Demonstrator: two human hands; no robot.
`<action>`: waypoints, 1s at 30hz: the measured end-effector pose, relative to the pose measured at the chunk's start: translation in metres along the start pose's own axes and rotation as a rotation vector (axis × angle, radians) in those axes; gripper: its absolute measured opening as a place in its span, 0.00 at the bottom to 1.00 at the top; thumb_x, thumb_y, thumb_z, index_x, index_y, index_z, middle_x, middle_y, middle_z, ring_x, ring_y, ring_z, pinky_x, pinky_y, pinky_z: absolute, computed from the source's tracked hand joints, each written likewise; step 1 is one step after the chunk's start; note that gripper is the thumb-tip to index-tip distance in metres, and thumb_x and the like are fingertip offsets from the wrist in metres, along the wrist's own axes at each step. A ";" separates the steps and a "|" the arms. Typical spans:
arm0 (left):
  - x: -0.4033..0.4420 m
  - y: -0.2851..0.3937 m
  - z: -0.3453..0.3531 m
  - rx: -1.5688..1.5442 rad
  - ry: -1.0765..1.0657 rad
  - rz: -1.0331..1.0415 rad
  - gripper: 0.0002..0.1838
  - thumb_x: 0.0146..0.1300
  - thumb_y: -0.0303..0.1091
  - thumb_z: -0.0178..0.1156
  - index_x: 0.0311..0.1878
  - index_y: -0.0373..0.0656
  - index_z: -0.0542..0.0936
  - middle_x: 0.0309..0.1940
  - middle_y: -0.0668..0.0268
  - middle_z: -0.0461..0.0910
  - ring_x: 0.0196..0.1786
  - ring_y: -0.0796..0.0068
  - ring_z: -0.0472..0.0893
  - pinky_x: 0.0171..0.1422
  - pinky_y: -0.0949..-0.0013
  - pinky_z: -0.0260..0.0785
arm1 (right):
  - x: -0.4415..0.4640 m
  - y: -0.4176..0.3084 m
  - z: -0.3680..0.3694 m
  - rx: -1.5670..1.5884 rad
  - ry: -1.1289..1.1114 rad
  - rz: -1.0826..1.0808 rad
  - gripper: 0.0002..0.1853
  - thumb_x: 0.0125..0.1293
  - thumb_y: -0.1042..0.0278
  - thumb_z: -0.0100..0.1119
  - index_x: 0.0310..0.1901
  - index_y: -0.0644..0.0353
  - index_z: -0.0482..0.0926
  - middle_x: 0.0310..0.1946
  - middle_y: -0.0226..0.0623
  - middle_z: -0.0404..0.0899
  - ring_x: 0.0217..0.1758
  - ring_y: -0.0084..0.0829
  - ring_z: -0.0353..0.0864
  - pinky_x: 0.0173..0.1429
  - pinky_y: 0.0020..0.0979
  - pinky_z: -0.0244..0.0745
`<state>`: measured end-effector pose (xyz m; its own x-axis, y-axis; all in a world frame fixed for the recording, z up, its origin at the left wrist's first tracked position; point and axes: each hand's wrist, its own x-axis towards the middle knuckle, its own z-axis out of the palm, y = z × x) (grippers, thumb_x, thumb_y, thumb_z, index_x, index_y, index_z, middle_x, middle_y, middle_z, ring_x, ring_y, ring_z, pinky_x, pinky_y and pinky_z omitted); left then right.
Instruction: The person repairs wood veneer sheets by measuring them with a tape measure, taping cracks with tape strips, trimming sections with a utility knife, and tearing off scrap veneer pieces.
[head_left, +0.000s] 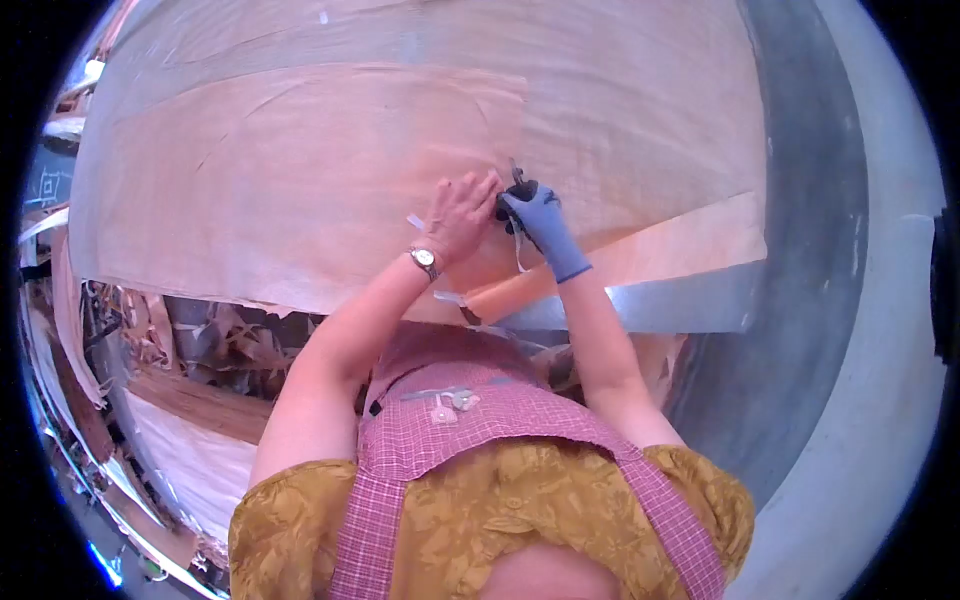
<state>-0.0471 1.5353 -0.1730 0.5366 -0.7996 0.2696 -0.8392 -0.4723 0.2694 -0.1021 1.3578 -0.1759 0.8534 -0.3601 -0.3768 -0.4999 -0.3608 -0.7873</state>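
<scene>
A wide, thin tan sheet of what looks like wood veneer (300,180) covers most of the work surface. My left hand (460,215), bare and with a watch at the wrist, lies flat on it with the fingers extended. Just to its right, my right hand (535,212) wears a blue and black glove and is closed around a small dark tool (517,178), partly hidden by the glove. A thin white strip (520,250) hangs below the tool. Beneath my right hand, a narrower loose veneer piece (640,250) lies at a slant near the front edge.
A grey metal surface (810,200) runs along the right side of the sheet. Below the front edge on the left are torn veneer scraps (210,345) and a stack of pale sheets (190,450). A dark board with white marks (48,185) stands at the far left.
</scene>
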 end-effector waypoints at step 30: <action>-0.062 0.122 -0.059 -0.370 -0.357 0.026 0.34 0.61 0.50 0.63 0.69 0.49 0.71 0.73 0.63 0.65 0.77 0.61 0.58 0.82 0.47 0.38 | -0.246 0.091 -0.045 0.852 0.327 0.194 0.12 0.69 0.62 0.64 0.48 0.58 0.79 0.31 0.32 0.85 0.15 0.15 0.67 0.18 0.20 0.59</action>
<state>-0.1775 1.5494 -0.1020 0.3981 -0.9167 -0.0342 -0.7302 -0.3392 0.5930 -0.3638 1.3750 -0.1328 0.6175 -0.6194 -0.4848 -0.2416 0.4372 -0.8663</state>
